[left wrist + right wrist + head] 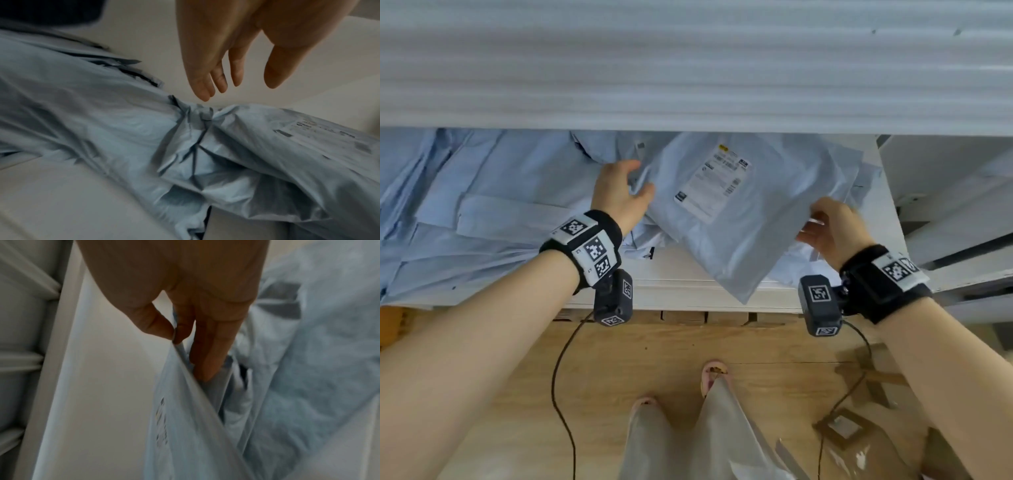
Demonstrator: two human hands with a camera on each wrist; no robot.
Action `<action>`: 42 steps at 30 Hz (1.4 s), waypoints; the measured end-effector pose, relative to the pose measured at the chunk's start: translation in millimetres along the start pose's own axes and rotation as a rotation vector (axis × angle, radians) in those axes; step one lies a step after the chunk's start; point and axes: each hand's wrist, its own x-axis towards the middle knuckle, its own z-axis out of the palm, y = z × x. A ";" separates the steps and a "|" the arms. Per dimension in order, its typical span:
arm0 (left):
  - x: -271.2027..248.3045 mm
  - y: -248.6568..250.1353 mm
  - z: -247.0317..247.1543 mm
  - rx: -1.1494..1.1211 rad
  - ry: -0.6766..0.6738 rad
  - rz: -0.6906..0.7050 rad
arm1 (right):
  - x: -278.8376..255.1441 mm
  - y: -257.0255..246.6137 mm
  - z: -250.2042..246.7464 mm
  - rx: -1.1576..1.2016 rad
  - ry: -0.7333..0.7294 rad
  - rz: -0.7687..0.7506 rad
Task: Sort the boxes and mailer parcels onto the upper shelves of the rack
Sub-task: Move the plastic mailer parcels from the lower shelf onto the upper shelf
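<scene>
A pale blue mailer parcel (739,219) with a white shipping label lies tilted on the white rack shelf (681,287), one corner hanging over the shelf's front edge. My right hand (828,226) pinches its right edge between thumb and fingers (207,356); the mailer parcel (195,426) hangs from that pinch. My left hand (625,192) hovers at the parcel's left corner with fingers (205,87) straight and apart from the crumpled plastic of the mailer parcel (257,146). Several more blue mailers (482,212) are piled on the shelf to the left.
A white upper shelf (688,68) overhangs the whole top of the head view. A white rack post (893,219) stands at the right. Brown cardboard boxes (866,435) lie on the wooden floor at the lower right, near my feet. Wrist camera cables hang down.
</scene>
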 end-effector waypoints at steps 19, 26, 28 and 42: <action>15.7 50.0 35.6 -0.057 -0.455 -0.127 | -16.0 -12.1 -30.4 -0.419 0.016 -0.040; -29.9 18.0 3.0 -0.050 -0.588 -0.145 | -65.8 -5.8 -24.3 -0.545 -0.057 -0.116; -54.0 6.2 -7.9 -0.051 -0.599 -0.090 | -89.0 -0.3 -18.7 -0.631 -0.073 -0.155; -169.2 -23.9 -135.5 -0.180 -0.418 0.235 | -294.9 -10.9 17.4 -0.623 -0.135 -0.533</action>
